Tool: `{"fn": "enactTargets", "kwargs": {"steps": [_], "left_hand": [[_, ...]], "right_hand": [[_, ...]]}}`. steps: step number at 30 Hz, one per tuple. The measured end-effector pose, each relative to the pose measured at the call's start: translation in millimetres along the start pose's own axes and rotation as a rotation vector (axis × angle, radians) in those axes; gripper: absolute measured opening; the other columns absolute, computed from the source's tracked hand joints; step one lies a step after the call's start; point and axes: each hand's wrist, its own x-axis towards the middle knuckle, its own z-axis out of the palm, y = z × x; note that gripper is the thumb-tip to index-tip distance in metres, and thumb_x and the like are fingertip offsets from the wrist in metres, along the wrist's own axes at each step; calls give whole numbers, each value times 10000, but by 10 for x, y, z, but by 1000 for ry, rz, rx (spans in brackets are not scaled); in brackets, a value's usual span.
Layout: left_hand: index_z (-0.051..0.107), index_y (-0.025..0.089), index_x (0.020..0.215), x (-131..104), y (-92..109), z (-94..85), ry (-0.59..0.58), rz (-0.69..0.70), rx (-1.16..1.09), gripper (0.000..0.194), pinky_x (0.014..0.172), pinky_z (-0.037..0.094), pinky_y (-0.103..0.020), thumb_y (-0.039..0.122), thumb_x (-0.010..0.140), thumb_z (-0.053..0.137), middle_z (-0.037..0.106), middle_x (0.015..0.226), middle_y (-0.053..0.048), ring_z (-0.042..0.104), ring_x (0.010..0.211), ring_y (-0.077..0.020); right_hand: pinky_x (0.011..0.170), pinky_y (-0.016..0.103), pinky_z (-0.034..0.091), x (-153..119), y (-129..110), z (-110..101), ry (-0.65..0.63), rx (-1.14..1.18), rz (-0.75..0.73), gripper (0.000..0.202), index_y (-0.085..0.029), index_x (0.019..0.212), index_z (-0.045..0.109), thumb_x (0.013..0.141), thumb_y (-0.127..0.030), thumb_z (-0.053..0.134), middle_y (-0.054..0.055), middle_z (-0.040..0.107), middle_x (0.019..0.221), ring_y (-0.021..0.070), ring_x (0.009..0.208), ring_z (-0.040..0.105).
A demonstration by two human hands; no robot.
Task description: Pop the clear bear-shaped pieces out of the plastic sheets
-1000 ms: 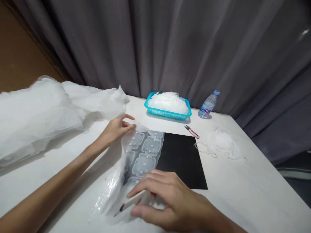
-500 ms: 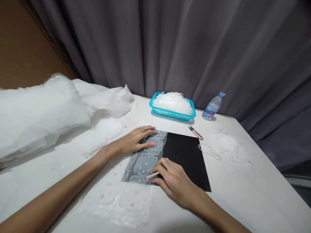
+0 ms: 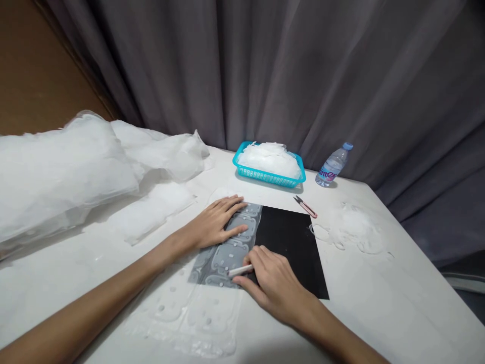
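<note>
A clear, thin plastic sheet (image 3: 229, 255) with rounded moulded outlines lies partly over a black mat (image 3: 286, 242) and partly over the white table. My left hand (image 3: 217, 222) rests flat on the sheet's upper part, fingers spread. Between the fingers of my right hand (image 3: 271, 280) is a slim white stick-like tool (image 3: 240, 271). Its tip is at the sheet over the mat's lower left; whether it touches cannot be made out. The sheet's near end (image 3: 208, 323) extends past the mat toward me.
Bulky white plastic bundles (image 3: 68, 177) fill the table's left side. At the back stand a turquoise basket (image 3: 269, 177) of white pieces and a water bottle (image 3: 333, 166). Thread snips (image 3: 305, 206) lie beyond the mat, with clear scraps (image 3: 354, 227) to the right.
My left hand and the clear sheet have shifted slightly to the right. The white tool in my right hand has tilted and moved a little right and up.
</note>
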Motion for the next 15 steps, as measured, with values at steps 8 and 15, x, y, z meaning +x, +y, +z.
{"fn": "enactTargets", "kwargs": {"steps": [8,15], "left_hand": [[483,138,1550,40,151,121,84,-84,75,749,1306,266,-479,688,1060,346,448,1652,-156,392,1551,-306],[464,130,1570,25,166,105,58,-94,56,782,1301,271,-486,705,1052,352,422,1666,-164,373,1561,-316]], "right_hand": [[553,342,321,-19,-201,30,-150,-211,140,106,-199,932,570,1035,-213,596,54,708,919,225,697,688],[600,336,334,-36,-234,-94,-241,-144,101,43,-173,999,594,997,-138,569,75,714,981,240,775,696]]}}
